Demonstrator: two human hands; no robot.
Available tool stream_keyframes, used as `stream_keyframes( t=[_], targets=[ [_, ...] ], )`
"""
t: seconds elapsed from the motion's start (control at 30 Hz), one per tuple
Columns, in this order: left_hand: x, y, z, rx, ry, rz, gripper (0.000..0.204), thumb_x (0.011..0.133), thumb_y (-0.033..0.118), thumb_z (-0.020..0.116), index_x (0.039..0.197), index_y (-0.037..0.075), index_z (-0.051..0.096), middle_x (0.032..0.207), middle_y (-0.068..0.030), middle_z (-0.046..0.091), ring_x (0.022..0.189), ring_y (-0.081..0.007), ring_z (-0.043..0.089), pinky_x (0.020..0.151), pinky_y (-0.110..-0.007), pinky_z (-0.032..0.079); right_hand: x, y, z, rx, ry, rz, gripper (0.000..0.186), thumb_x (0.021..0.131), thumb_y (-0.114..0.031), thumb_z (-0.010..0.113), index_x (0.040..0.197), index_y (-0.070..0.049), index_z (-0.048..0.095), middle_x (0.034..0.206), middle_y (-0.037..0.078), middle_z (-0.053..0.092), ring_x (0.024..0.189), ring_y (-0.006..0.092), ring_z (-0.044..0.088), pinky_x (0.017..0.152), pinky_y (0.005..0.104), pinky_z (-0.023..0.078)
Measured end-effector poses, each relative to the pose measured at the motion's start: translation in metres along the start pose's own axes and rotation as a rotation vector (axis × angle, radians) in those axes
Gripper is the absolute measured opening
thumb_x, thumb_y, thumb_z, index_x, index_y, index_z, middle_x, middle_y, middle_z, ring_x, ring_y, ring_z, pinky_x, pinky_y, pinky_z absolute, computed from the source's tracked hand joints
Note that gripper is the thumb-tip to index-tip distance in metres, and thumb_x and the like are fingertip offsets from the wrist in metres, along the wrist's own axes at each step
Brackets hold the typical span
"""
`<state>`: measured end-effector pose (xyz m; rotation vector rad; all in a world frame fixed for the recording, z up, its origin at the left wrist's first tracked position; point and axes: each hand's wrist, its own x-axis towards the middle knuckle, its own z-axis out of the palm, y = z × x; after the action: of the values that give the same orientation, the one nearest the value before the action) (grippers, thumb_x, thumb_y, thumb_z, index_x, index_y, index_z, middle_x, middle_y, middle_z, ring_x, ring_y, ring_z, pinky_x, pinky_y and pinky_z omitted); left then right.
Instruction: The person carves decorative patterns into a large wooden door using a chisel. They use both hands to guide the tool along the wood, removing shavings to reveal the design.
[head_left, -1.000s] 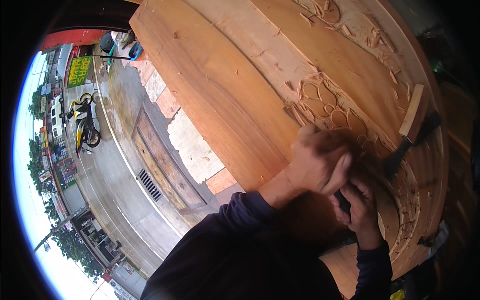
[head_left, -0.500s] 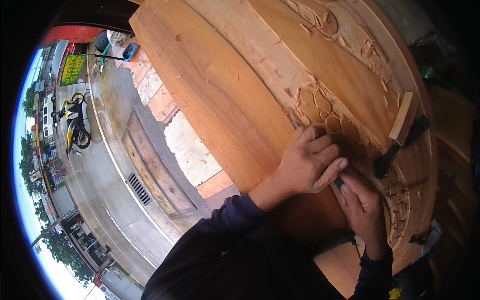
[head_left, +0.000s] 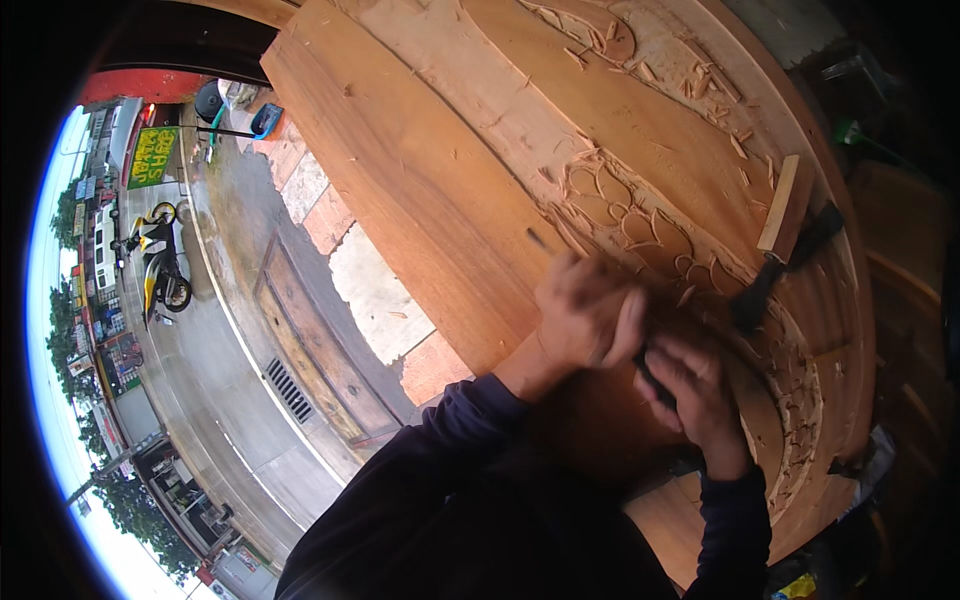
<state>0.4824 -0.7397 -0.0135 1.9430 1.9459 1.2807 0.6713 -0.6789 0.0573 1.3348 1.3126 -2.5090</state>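
Observation:
My left hand (head_left: 590,315), motion-blurred, is closed on a dark carving tool (head_left: 657,392) over the wooden panel (head_left: 420,180); the tool's slim end shows just beyond my knuckles. My right hand (head_left: 697,395) wraps the tool's dark handle below and to the right of the left. A carved band of looping shapes (head_left: 620,215), strewn with curled shavings, runs beside my hands. Near the panel's right side, a wood block (head_left: 778,205) sits by a dark clamp-like piece (head_left: 745,300).
Past the panel's left edge are pale tiles (head_left: 365,290), a drain grate (head_left: 288,388) and a wet road with a parked yellow-and-black motorcycle (head_left: 165,260). A white van (head_left: 105,240), shopfronts and trees line the far side. A blue dustpan (head_left: 266,122) lies at the top.
Since half a second ago both hands have shifted up and left along the panel with the tool, and my left hand has become blurred. The panel appears slightly shifted left in view.

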Motion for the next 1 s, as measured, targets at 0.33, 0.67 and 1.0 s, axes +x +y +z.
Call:
stream_keyframes(
  t=[0.33, 0.67, 1.0],
  targets=[
    [0.012, -0.079, -0.078, 0.218, -0.181, 0.046, 0.034, 0.083, 0.009, 0.078, 0.117, 0.012, 0.075, 0.116, -0.0051, 0.07, 0.108, -0.0274, 0.065, 0.096, -0.041, 0.053, -0.045, 0.044, -0.028, -0.038, 0.328, -0.171, 0.04, 0.112, -0.017, 0.052, 0.151, -0.011, 0.057, 0.076, -0.004, 0.048, 0.057, 0.0001, 0.037, 0.045, 0.0161, 0.03],
    [0.016, -0.061, -0.063, 0.37, -0.413, 0.596, 0.022, 0.073, 0.01, 0.071, 0.095, 0.01, 0.07, 0.097, -0.0053, 0.064, 0.093, -0.0262, 0.064, 0.081, -0.036, 0.057, -0.035, 0.048, -0.02, 0.006, 0.374, -0.166, 0.041, 0.112, -0.02, 0.051, 0.153, -0.015, 0.055, 0.076, -0.003, 0.052, 0.053, 0.0001, 0.037, 0.044, 0.0173, 0.03],
    [-0.006, 0.004, -0.012, -0.218, -0.094, 0.226, 0.031, 0.099, 0.037, 0.066, 0.087, 0.009, 0.067, 0.099, -0.0074, 0.069, 0.1, -0.0346, 0.066, 0.086, -0.046, 0.05, -0.011, 0.057, 0.0, -0.382, 0.171, -0.27, 0.023, 0.112, -0.022, 0.051, 0.116, -0.006, 0.067, 0.073, -0.004, 0.048, 0.055, 0.0006, 0.037, 0.047, 0.0196, 0.029]
  ],
)
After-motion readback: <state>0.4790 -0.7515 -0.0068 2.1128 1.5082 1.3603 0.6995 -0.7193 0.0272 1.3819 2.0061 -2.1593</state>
